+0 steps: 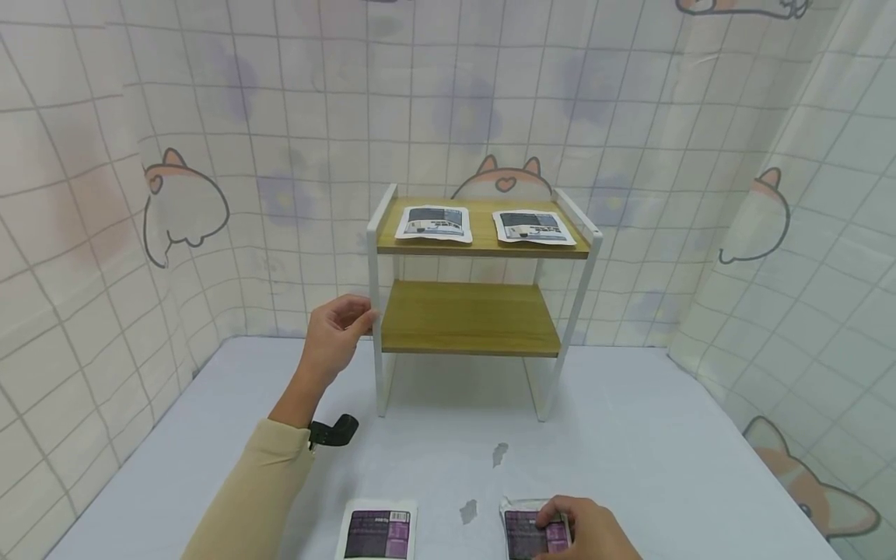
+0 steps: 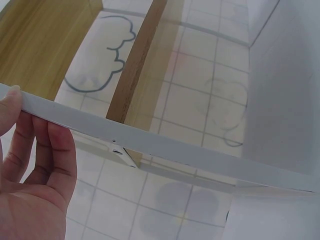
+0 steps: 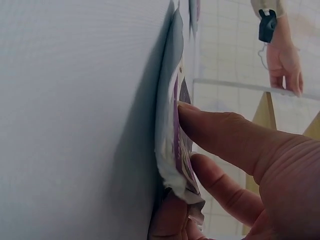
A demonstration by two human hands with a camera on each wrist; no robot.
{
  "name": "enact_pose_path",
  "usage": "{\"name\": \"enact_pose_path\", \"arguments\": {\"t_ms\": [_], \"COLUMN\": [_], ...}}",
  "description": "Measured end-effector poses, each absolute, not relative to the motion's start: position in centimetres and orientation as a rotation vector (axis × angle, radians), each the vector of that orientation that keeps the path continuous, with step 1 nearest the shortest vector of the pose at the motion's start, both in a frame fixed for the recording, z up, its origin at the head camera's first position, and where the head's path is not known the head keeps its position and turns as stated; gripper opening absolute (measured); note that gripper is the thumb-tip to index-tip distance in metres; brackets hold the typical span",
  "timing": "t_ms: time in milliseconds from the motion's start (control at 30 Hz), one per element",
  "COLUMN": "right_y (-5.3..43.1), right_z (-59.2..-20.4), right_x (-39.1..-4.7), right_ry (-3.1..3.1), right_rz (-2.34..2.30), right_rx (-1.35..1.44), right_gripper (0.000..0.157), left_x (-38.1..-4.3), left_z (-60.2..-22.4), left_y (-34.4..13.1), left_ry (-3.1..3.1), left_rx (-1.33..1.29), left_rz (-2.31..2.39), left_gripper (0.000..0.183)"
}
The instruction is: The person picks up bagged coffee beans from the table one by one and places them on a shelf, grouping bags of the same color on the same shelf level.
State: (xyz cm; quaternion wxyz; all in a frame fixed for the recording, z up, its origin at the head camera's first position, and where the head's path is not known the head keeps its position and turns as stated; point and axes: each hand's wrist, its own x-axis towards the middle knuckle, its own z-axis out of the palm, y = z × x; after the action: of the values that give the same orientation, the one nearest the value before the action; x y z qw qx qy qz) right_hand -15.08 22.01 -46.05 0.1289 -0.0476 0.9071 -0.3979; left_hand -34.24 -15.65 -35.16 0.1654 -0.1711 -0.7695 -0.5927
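Down at the near edge of the table, the right hand [image 1: 584, 533] has its fingers clamped on a flat, white-rimmed packet with a dark and purple label [image 1: 519, 537]. The right wrist view shows digits on its face and another tucked under its crumpled end; whether that end clears the surface, I can't tell. The better hold, I'd say, takes the rim and spares the middle, light enough that nothing buckles.

Further up, the left hand [image 1: 332, 334] pinches a slim white post [image 1: 380, 377], thumb one side, bent fingers the other, on a two-tier shelf with yellowish wooden boards [image 1: 469, 315]. Steady without pushing looks right there: a jolt could slide the flat white pouch with a blue-grey print [image 1: 434, 224] or its matching neighbour [image 1: 534, 227], both lying on the top board. A second dark-and-purple packet [image 1: 378, 535] lies on the table, well apart from the gripped one.

And the surface: a smooth white table [image 1: 630, 435], two ragged grey patches [image 1: 468, 511] marking it in front of the shelf. Behind and at both sides hangs a pale, grid-patterned curtain with cartoon animal outlines [image 1: 301, 132].
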Motion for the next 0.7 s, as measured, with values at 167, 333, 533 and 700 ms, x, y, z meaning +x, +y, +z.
{"name": "enact_pose_path", "arguments": {"t_ms": [167, 333, 533, 700], "right_y": [22.02, 21.87, 21.55, 21.45], "right_z": [-46.08, -45.95, -45.77, -45.67], "right_x": [-15.14, -15.03, -14.97, -14.98], "right_ry": [2.635, 2.637, 2.689, 2.720], "right_rz": [-1.162, -1.175, -1.123, -1.100], "right_rx": [-0.155, -0.154, -0.112, -0.114], "right_gripper": [0.032, 0.032, 0.034, 0.034], "left_x": [-34.29, -34.28, -34.22, -34.20], "left_z": [-35.24, -35.23, -35.16, -35.18], "left_y": [-15.66, -15.67, -15.69, -15.66], "left_ry": [-2.194, -2.199, -2.202, -2.195], "left_rx": [-0.491, -0.487, -0.475, -0.473], "left_rz": [-1.676, -1.670, -1.667, -1.677], "left_gripper": [0.024, 0.025, 0.025, 0.024]}}
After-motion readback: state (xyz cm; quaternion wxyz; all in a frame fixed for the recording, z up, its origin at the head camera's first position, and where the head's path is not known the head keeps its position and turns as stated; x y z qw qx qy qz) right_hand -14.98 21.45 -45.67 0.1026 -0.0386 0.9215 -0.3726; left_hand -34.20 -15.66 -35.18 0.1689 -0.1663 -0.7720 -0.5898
